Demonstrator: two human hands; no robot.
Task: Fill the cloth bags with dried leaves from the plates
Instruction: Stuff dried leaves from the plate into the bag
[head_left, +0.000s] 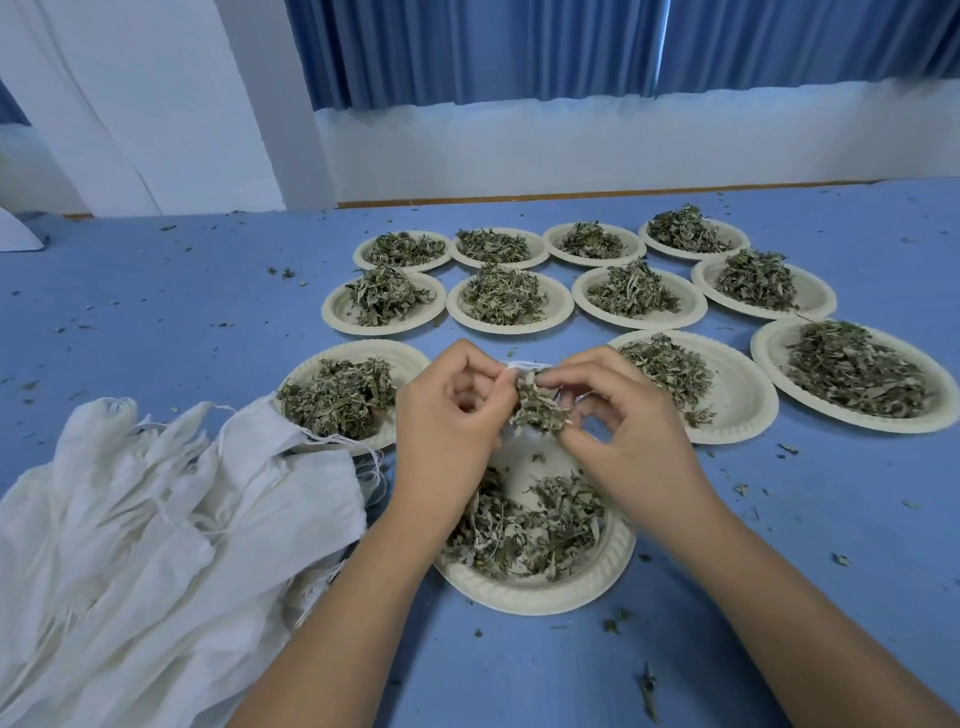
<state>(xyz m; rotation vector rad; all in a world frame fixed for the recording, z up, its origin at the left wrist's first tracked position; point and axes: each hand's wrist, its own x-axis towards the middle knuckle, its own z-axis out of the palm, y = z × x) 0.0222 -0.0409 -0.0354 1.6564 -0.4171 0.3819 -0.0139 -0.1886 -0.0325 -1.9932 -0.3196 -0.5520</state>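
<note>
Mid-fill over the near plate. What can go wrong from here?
1. The clump of leaves pinched by the right hand looks wider than the little that shows of the bag in the left hand; bits may fall, mostly onto the near plate, some onto the littered table.
2. The pile of empty bags overlaps the left plate; pulling one out could drag it and spill leaves.

Soft, even light with a cool blue cast; daylight glows through the blue curtains (519, 47) at the far side. Shadows are faint: thin dark rims under the plates (535, 597) and a pale shade beneath the forearms (363, 623) on the table (779, 597). Wide-angle bending tilts the white pillar (156, 104) and stretches the outer plates into ovals. Fine detail is smeared throughout; the fingers (587, 364) look slightly blurred at their edges.
</note>
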